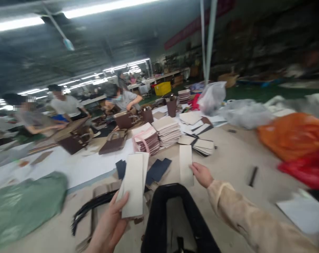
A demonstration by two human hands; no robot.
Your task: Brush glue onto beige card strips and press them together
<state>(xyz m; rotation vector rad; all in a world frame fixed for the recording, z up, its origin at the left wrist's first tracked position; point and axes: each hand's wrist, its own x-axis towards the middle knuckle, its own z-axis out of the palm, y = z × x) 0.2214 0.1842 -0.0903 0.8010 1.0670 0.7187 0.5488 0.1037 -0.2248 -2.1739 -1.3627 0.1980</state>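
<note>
My left hand (109,225) grips a small stack of pale cardboard strips (134,182), held upright near the bottom centre. My right hand (201,174), in a beige sleeve, pinches a single pale cardboard strip (186,163) just to the right of them. Below and between both hands stands a black bag (172,218) with its mouth open. Dark blue card pieces (156,170) lie on the table behind the strips.
Stacks of cardboard sheets (166,131) and brown paper bags (113,142) cover the long table. Black cords (91,207) lie at lower left beside a green plastic bag (25,207). Orange and red bags (296,135) sit right. Other people work at far left.
</note>
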